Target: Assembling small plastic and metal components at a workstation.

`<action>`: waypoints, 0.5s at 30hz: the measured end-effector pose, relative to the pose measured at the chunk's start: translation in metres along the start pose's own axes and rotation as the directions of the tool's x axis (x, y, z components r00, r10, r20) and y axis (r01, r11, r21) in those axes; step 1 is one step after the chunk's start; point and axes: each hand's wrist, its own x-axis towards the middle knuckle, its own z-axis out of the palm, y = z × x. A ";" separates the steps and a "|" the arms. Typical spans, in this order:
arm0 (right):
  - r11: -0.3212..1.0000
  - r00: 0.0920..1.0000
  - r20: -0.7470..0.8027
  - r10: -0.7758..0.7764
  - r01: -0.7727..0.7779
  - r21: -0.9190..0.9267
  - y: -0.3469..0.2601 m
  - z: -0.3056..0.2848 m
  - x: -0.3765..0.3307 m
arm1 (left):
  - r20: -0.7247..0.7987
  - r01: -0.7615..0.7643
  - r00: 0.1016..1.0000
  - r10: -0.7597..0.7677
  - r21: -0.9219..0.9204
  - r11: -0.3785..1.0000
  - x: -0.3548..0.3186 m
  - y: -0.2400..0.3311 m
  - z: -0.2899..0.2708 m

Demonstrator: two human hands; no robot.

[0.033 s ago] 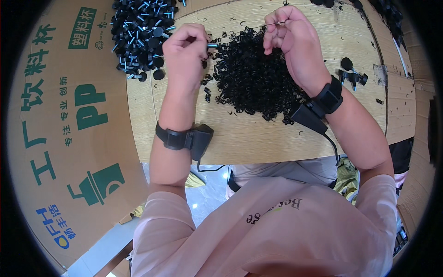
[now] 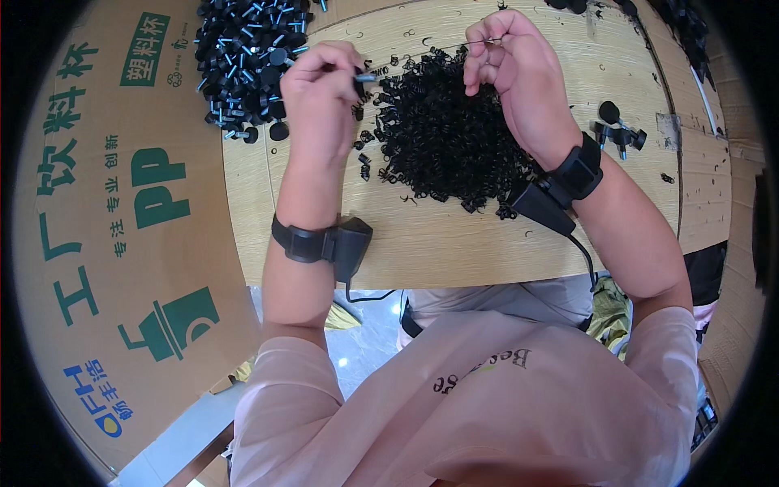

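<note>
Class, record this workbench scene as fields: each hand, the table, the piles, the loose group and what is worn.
Left hand: holding a black-headed bolt
Right hand: pinching a thin metal rod
Table: pale, wood-grained
Middle: heap of small black curled pieces
Upper left: pile of bolts
Right: few loose bolts
Wrists: black bands

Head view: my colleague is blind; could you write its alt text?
A person's left hand holds a bolt, the right hand pinches a thin rod, by a mound of small black curled pieces on a wooden table. Black-headed bolts lie heaped at upper left.
</note>
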 end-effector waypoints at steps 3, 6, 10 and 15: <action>1.000 1.000 0.006 -0.006 0.006 0.026 -0.001 0.001 0.000 | -0.103 0.017 0.994 -0.042 -0.238 0.971 0.006 0.000 -0.012; 0.996 0.999 -0.010 0.037 -0.036 0.080 -0.003 0.005 -0.002 | -0.309 0.054 0.940 -0.147 -0.288 0.956 0.007 0.002 -0.009; 0.999 0.996 -0.093 -0.007 0.012 0.051 -0.003 0.005 0.001 | -0.230 0.038 0.973 0.028 0.279 0.959 0.006 -0.006 -0.012; 0.991 0.986 -0.136 -0.095 0.107 0.082 -0.017 -0.003 0.012 | -0.072 0.045 0.997 -0.006 0.552 0.833 0.003 -0.007 -0.011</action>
